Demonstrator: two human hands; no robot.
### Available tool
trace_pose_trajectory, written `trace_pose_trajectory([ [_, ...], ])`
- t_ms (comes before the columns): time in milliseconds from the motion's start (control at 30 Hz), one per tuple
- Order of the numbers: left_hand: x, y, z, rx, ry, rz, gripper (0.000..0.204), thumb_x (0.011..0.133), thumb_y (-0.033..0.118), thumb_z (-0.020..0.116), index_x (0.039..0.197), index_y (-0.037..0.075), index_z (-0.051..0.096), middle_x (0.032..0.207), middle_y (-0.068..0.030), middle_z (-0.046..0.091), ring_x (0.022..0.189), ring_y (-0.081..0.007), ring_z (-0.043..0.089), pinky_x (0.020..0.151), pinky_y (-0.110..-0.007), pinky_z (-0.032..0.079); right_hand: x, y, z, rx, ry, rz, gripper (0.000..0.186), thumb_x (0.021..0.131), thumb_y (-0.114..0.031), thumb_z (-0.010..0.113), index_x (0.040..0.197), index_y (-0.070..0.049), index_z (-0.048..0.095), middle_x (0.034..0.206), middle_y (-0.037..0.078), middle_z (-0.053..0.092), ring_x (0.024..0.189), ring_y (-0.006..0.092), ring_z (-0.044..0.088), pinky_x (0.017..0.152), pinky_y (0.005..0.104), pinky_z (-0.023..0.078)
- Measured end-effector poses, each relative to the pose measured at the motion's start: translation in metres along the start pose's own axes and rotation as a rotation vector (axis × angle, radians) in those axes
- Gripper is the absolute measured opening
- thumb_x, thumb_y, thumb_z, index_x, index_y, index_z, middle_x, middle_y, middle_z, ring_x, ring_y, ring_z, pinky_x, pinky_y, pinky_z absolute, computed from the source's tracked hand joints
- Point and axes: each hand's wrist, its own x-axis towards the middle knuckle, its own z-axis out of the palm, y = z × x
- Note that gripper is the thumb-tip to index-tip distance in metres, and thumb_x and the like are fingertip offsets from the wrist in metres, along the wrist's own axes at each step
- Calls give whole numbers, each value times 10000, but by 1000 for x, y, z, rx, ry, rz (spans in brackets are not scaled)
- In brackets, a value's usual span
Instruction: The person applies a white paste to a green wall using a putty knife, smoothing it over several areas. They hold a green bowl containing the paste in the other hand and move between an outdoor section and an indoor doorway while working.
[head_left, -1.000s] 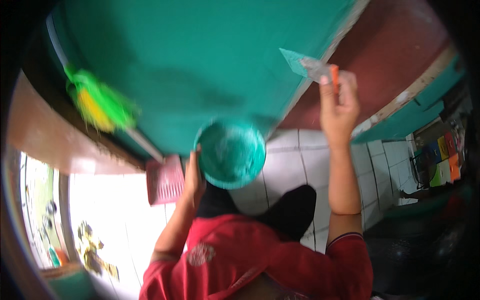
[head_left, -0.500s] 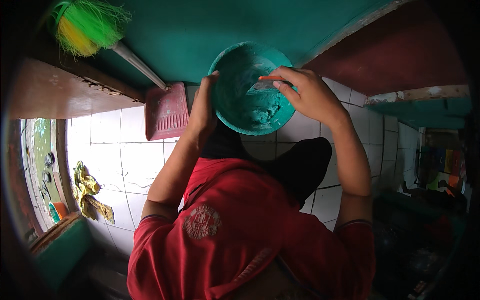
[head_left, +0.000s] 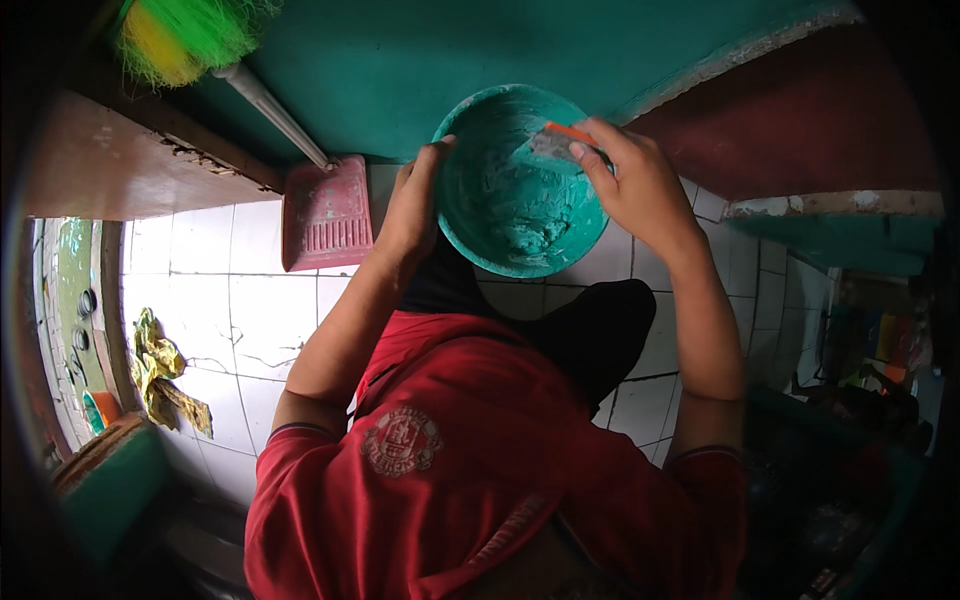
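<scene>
1. Presently, through the head camera, I have the teal bowl point(head_left: 520, 270) in front of the person's body, its open mouth turned up to my view. It overlaps one leg of the dark trousers point(head_left: 600, 320); whether it rests there, I can't tell.
2. I see the left hand point(head_left: 412, 205) clamped on the bowl's left side, thumb lying at the rim. Its fingers are mostly hidden from me behind the wall.
3. I find the right hand point(head_left: 640, 185) closed around a scraper point(head_left: 555, 145) with an orange edge, pinched between thumb and fingers. Its grey blade points leftward over the bowl's inside, near the far right rim; from this angle I can't tell whether it touches the wall.
4. Inside the bowl I make out teal paste point(head_left: 535, 232), lumped toward the near right and smeared up the sides.
5. Left of the bowl, well apart, I see a pink dustpan point(head_left: 328, 215) on the white tiled floor point(head_left: 275, 320). A pale handle point(head_left: 270, 108) slants from it toward green and yellow bristles point(head_left: 190, 40).
6. Farther left I spot a crumpled yellowish cloth point(head_left: 155, 355) on the tiles. Beyond the bowl stands a teal wall point(head_left: 400, 60), with a dark red panel point(head_left: 800, 110) to its right.
</scene>
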Motion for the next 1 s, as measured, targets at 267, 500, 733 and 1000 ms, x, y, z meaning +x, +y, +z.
trace_pose_trajectory([
  [267, -7, 14, 11, 85, 1, 15, 586, 984, 436, 562, 1230, -93, 622, 1186, -138, 663, 1085, -179, 593, 990, -302, 438, 9, 8, 20, -41, -100, -367, 134, 983, -116, 574, 1095, -49, 607, 925, 155, 663, 934, 360, 642, 778, 457, 491],
  [500, -6, 8, 9, 105, 2, 28, 606, 991, 454, 556, 1236, -97, 619, 1178, -129, 668, 1081, -177, 597, 993, -292, 434, 15, 3, -2, 132, -309, -58, 190, 989, -144, 579, 1115, -2, 578, 943, 167, 638, 901, 346, 630, 786, 432, 492],
  [733, -9, 11, 13, 101, -1, 27, 591, 990, 446, 571, 1202, -103, 626, 1135, -116, 680, 1043, -159, 607, 959, -282, 451, 11, 17, 21, -56, -235, -206, 217, 991, -145, 580, 1174, -29, 567, 959, 184, 648, 892, 356, 628, 766, 442, 487],
  [1000, -13, 10, 17, 323, 37, 161, 526, 988, 435, 588, 1104, -71, 669, 973, -62, 659, 923, -112, 562, 859, -256, 443, 23, 13, 9, 12, -196, -29, 227, 997, -168, 576, 1167, -18, 565, 908, 192, 652, 825, 359, 626, 749, 429, 495],
])
